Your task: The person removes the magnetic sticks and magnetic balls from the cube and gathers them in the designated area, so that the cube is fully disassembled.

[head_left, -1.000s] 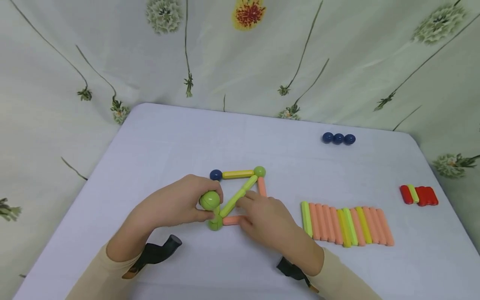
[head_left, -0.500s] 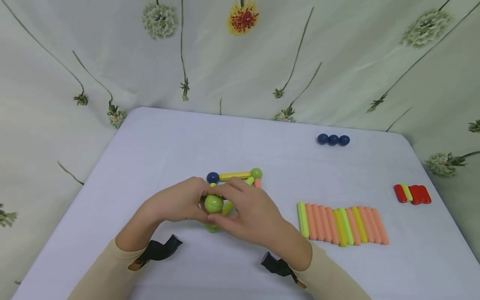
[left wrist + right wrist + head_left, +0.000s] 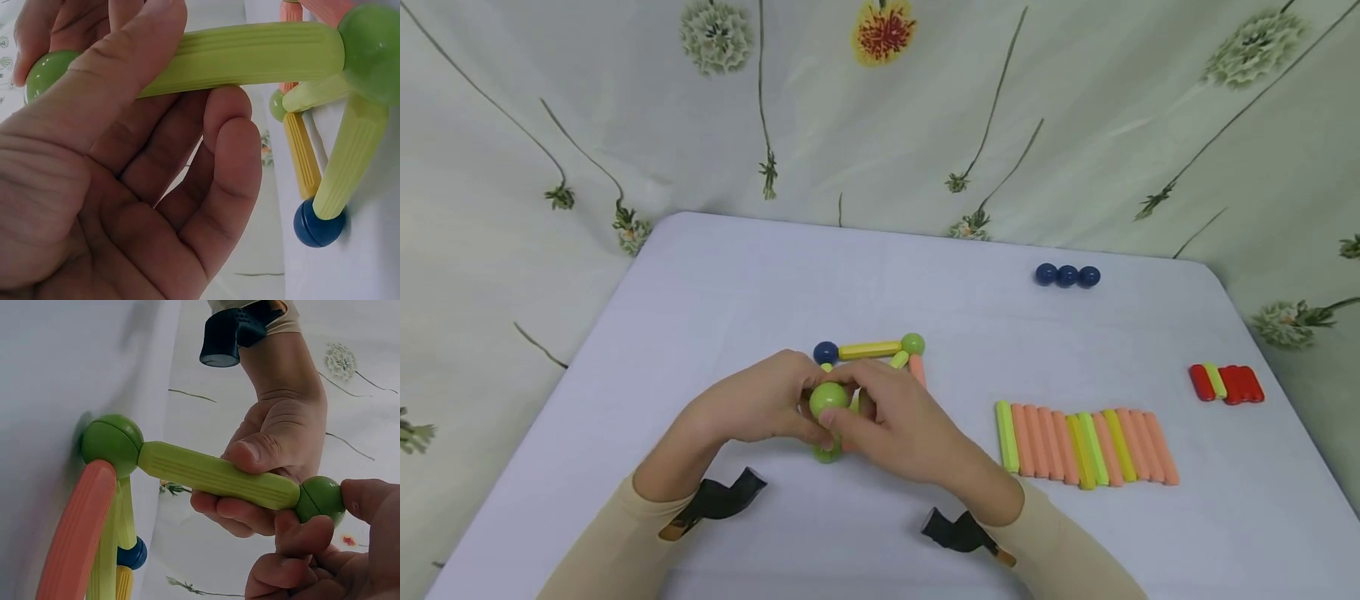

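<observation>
Both arms [image 3: 602,546] are reaching forward in long beige cloth sleeves [image 3: 1067,550] and leaning in. The bare left hand [image 3: 763,396] is gripping, its thumb [image 3: 125,69] pressing against its bent fingers' side. The bare right hand [image 3: 898,425] is pinching, curling its fingers, just beside it.

Flat white tabletop [image 3: 977,325]: passable before glossy blue balls [image 3: 1067,276].
Ribbed lime-green plastic stick [image 3: 206,473]: upright obstacle beside right hand [image 3: 904,423].
</observation>
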The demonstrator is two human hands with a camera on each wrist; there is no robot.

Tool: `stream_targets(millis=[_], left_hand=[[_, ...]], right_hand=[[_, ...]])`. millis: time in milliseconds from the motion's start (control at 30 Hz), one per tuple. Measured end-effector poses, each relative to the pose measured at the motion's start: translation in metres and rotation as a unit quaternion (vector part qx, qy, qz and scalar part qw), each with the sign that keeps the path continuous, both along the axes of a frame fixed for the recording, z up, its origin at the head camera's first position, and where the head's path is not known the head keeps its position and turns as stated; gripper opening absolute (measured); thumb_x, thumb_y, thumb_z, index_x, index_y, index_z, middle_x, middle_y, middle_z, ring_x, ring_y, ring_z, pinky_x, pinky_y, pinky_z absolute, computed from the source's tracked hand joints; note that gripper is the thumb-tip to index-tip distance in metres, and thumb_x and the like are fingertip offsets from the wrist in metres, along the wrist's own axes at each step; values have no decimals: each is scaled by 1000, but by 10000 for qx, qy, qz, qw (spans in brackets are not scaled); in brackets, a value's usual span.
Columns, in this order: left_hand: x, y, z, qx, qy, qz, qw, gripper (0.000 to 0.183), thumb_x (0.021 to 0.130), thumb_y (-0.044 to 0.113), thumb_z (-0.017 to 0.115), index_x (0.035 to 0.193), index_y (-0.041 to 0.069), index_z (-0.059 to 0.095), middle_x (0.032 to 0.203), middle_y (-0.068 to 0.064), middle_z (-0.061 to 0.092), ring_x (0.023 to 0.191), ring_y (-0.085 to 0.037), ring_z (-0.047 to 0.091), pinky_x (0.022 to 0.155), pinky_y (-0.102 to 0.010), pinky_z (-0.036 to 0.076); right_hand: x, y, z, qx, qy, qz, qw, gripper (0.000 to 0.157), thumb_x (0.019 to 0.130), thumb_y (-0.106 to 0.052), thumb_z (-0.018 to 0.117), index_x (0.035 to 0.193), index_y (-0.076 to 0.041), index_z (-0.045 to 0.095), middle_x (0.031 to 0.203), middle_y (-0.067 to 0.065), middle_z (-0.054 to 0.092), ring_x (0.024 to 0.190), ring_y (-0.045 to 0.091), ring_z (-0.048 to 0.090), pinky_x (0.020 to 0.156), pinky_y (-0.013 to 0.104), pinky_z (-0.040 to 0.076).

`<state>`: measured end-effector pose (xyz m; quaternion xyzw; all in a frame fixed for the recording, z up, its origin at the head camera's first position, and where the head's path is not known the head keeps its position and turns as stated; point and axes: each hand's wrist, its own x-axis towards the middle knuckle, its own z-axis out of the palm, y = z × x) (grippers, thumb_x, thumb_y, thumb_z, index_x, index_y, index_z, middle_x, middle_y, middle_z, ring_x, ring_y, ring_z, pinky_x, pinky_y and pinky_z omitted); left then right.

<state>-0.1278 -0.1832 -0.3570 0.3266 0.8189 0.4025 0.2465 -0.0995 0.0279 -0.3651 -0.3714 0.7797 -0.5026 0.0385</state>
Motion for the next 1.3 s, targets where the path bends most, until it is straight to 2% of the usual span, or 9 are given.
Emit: stream_targets(millis=[67,167,233,400,533,667,900,1133,1300], left_hand=[[-1,0,1,-1,-36,-14,10000,19,71,9,87,80,16,72,72,9,67,65,-13,61,60,-28,52],[-2,1,2,-61,43,-41,10000,18,71,9,87,82,13,73,72,9,67,64,-13,61,59,-28,52],[-2,2,2,-132,99,-28,9999,18,71,11,87,82,15,74,73,10,66,65,-12,61,60,-28,52],[-1,3,0,-274,48,59,9996,20,71,13,88,79,20,72,71,9,64,65,-11,59,60,-27,51],[0,3,-1,-333,20,36,9994,19,72,14,87,81,19,72,71,9,63,65,-11,58,60,-26,50],[0,1,-1,-441,165,-17,9989,19,73,16,87,84,19,72,69,9,61,63,-10,54,58,-25,46],[0,-2,-2,-697,190,-168,9972,20,75,16,85,89,19,71,71,10,60,63,-9,54,58,-24,46],[0,-3,-4,-702,132,-144,9973,19,75,16,85,87,21,71,70,8,59,62,-9,53,57,-24,45],[-2,-3,-6,-666,133,-138,9976,19,75,19,85,87,23,71,71,9,59,63,-9,53,57,-24,45]], right_hand=[[-2,2,3,-241,-413,-47,9988,21,97,-18,58,117,-13,61,87,-7,59,50,11,42,45,23,35],[-5,9,7,-480,-684,-241,9962,23,96,-15,60,118,-15,61,90,-5,61,48,14,40,44,24,32],[-8,16,8,-494,-609,-375,9962,27,93,-13,64,120,-16,60,100,-4,61,50,15,43,46,24,34],[-14,39,4,-182,-247,-841,9960,37,87,-11,72,120,-21,59,106,-5,57,58,15,47,50,25,37],[-22,64,3,273,-129,-1371,9901,39,86,-9,73,121,-21,59,108,-6,56,58,15,49,49,27,40],[-35,93,7,836,-274,-1960,9766,38,85,-10,73,118,-20,57,107,-5,56,59,17,52,49,30,44],[-56,141,9,1793,-931,-2757,9398,32,84,-14,70,110,-15,52,74,6,63,64,23,56,55,35,45],[-75,171,-10,2510,-1182,-2621,9243,43,88,-18,70,126,-5,54,114,11,57,89,24,59,67,34,49],[-90,195,-19,3000,-913,-2633,9123,39,86,-17,75,122,-6,62,116,14,56,93,28,59,70,37,51]])
